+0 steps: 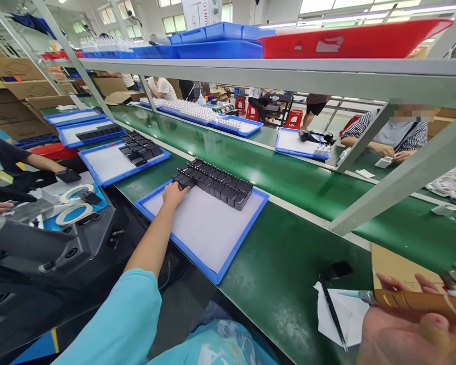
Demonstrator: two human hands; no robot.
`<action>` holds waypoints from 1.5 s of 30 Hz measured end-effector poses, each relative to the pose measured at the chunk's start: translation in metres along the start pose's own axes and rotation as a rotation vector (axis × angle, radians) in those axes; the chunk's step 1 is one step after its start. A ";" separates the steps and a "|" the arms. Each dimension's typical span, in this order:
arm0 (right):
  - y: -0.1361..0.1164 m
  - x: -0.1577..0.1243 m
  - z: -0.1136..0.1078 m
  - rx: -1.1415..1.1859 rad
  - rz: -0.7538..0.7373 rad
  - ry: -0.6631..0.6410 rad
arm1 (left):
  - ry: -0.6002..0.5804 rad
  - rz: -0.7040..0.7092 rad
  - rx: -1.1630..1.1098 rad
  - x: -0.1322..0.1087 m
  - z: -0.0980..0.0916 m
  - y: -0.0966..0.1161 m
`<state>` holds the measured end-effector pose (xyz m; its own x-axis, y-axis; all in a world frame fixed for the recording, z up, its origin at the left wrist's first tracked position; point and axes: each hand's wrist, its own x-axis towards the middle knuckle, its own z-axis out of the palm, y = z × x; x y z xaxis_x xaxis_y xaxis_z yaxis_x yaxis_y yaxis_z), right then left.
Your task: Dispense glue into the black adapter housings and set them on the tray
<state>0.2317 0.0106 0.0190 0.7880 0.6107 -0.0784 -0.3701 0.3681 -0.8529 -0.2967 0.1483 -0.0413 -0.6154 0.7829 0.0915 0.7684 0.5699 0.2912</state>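
My left hand (174,194) reaches into a blue-rimmed tray (216,276) with a white lining. Its fingers are closed on a small black box-shaped part (185,178) at the near left end of the rows. Several similar black parts (224,185) stand packed together along the tray's far side, with small pins along their tops. At the lower right, my right hand (414,324) lies palm up around an amber, tube-shaped tool (406,300) with a pale blue tip pointing left. The tool's exact kind is unclear. Below its tip lie a white paper (347,317) and black tweezers (332,310).
Another blue-rimmed tray (123,176) with black parts lies left. A green conveyor belt (228,157) runs behind my tray. A slanted metal post (399,175) stands at right; blue and red bins (349,40) fill the overhead shelf. Co-workers' hands (387,149) are across the belt and at left.
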 end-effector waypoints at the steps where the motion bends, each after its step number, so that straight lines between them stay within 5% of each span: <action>1: -0.001 0.001 -0.001 -0.046 -0.136 -0.057 | -0.004 0.004 0.003 0.001 0.000 0.000; 4: -0.003 0.008 -0.007 -0.115 -0.357 -0.196 | -0.031 -0.001 0.010 0.001 -0.001 0.000; 14: 0.004 0.071 -0.047 -0.152 -0.341 -0.379 | -0.123 0.026 0.078 0.003 -0.024 0.003; 18: 0.014 0.086 -0.060 -0.219 -0.380 -0.339 | -0.116 0.042 0.111 -0.012 -0.037 0.008; 22: 0.022 0.095 -0.067 -0.297 -0.432 -0.327 | -0.040 0.118 0.034 -0.060 -0.035 0.017; 27: 0.024 0.101 -0.069 -0.350 -0.406 -0.299 | 0.122 0.437 -0.471 -0.169 -0.024 0.053; 29: 0.024 0.101 -0.070 -0.368 -0.394 -0.285 | 0.012 0.638 -0.682 -0.215 -0.019 0.074; 31: 0.024 0.100 -0.070 -0.375 -0.388 -0.247 | -0.249 0.806 -0.800 -0.256 -0.012 0.094; 35: 0.026 0.087 -0.066 -0.383 -0.331 -0.270 | -0.652 0.997 -0.794 -0.311 0.005 0.126; 45: 0.029 0.033 -0.047 -0.579 -0.210 -0.722 | -0.835 1.081 -0.686 -0.336 0.004 0.215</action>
<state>0.2700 0.0081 -0.0329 0.2447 0.9286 0.2788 0.1992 0.2333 -0.9518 0.0763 0.0087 -0.0132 0.6211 0.7811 0.0649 0.3986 -0.3861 0.8319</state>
